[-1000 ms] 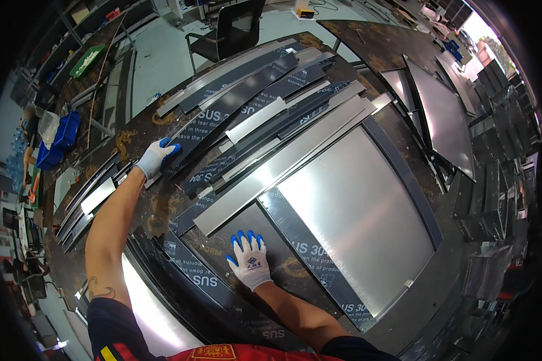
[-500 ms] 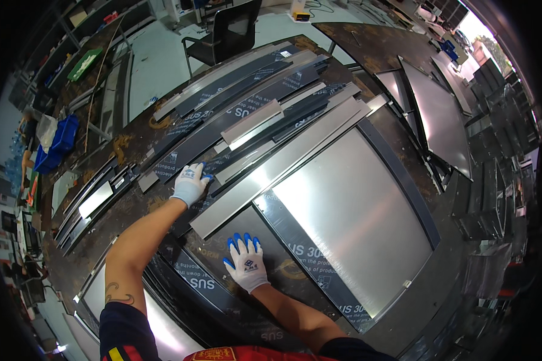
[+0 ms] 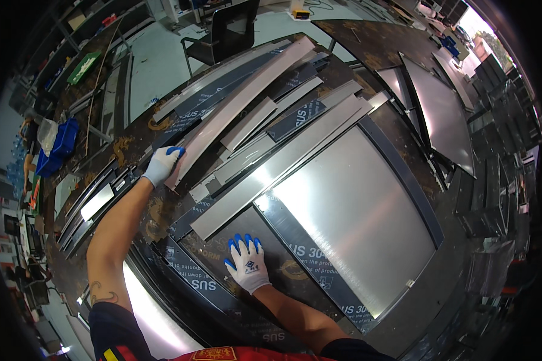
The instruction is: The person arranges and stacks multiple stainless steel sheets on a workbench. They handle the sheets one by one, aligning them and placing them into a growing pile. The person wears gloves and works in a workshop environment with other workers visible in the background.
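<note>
Left grip (image 3: pixel 164 165) has shifted leftward since before, with the long silver strip (image 3: pixel 223 123) stretching away up-right, near end just right of it, can't tell if pinched.

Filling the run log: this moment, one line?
white-gloved left grip: at near end of long grey metal strip | white-gloved right grip: spread, palm down, on dark tabletop | large silver metal panel: further right

Left hand (image 3: pixel 165 166) grips long metal strip (image 3: pixel 227 116)

It holds the strip's near left end; the far end reaches across other strips. The right hand (image 3: pixel 247 265) lies spread, palm down, left of a wide shiny panel (image 3: pixel 349 207).
</note>
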`<state>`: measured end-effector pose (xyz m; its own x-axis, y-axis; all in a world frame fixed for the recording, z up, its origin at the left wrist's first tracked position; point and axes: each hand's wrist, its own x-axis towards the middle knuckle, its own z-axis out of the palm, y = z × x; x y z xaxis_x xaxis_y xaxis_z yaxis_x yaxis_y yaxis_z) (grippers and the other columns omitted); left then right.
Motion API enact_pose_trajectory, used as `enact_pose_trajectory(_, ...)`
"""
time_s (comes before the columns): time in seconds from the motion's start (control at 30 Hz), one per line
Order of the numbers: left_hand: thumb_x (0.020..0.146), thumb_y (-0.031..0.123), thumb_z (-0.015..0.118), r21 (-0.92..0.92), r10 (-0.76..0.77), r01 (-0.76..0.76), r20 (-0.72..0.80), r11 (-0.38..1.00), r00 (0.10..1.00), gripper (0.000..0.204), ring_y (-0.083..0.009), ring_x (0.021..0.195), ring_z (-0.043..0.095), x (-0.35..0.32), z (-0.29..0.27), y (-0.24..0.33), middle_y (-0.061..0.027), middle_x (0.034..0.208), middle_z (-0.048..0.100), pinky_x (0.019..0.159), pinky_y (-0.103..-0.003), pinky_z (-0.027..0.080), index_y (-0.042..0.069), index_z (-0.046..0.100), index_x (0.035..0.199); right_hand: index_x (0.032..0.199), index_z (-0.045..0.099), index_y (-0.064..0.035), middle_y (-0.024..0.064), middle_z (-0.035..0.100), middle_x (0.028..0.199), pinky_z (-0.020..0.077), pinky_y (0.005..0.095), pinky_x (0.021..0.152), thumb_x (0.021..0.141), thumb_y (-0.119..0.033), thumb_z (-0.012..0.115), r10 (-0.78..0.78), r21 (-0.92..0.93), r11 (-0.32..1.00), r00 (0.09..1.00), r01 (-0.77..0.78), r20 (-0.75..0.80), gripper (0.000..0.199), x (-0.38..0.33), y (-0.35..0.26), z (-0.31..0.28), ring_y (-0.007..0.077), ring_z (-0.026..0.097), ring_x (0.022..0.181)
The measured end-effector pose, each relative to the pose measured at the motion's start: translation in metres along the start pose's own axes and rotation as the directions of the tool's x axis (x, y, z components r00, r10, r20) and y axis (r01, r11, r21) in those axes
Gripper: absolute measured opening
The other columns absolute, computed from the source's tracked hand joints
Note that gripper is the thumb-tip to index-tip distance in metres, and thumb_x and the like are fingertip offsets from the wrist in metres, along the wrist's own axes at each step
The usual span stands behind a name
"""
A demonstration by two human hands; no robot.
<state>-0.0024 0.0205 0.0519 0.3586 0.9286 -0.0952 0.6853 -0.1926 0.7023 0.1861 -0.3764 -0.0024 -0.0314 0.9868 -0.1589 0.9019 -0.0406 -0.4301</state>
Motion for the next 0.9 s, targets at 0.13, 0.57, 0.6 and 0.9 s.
enact_pose_trajectory(0.13,0.104,0.034,0.070,0.242,-0.036,0.056,-0.086,0.969,0.996,0.036,-0.0329,0.083,0.072,0.013,-0.023,-0.006,-0.0218,0.096,0.076,0.080,-0.044,0.057,0.001,0.078,0.115,0.160,0.055,-0.0098,0.0157,0.048,0.168,0.0271,0.0606,0.131,0.105,-0.049,0.065,-0.003,-0.006,1.000,1.000,0.003,-0.002,0.068,0.001,0.001,0.000,0.0403,0.040,0.158)
enact_pose_trajectory(0.57,0.088,0.049,0.087,0.472,0.334,-0.375,0.171,0.798,0.927,0.091,-0.0432,0.136,0.056,-0.069,0.103,0.025,-0.0221,0.150,0.060,0.117,-0.051,0.046,0.010,0.050,0.161,0.162,0.054,-0.0098,0.0156,0.047,0.169,0.0247,0.0607,0.132,0.105,-0.049,0.064,0.002,0.009,1.000,1.000,-0.002,-0.003,0.069,-0.001,-0.001,0.005,0.0405,0.038,0.159)
enact_pose_trajectory(0.6,0.090,0.049,0.086,0.490,0.222,-0.294,0.200,0.821,0.954,0.094,-0.0435,0.136,0.055,-0.072,0.110,0.027,-0.0223,0.150,0.060,0.116,-0.052,0.046,0.009,0.046,0.164,0.162,0.054,-0.0096,0.0156,0.047,0.169,0.0248,0.0607,0.132,0.105,-0.049,0.064,0.001,-0.005,1.000,1.000,-0.001,-0.014,0.069,-0.001,-0.001,0.005,0.0407,0.038,0.159)
enact_pose_trajectory(0.9,0.100,0.042,0.078,0.513,0.242,-0.319,0.213,0.797,0.947,0.078,-0.0458,0.128,0.058,-0.050,0.103,0.017,-0.0245,0.142,0.062,0.114,-0.052,0.046,0.002,0.048,0.160,0.160,0.055,-0.0088,0.0152,0.050,0.167,0.0277,0.0602,0.131,0.106,-0.045,0.065,-0.001,0.022,1.000,0.999,0.001,-0.037,0.066,-0.002,-0.001,-0.003,0.0406,0.041,0.157)
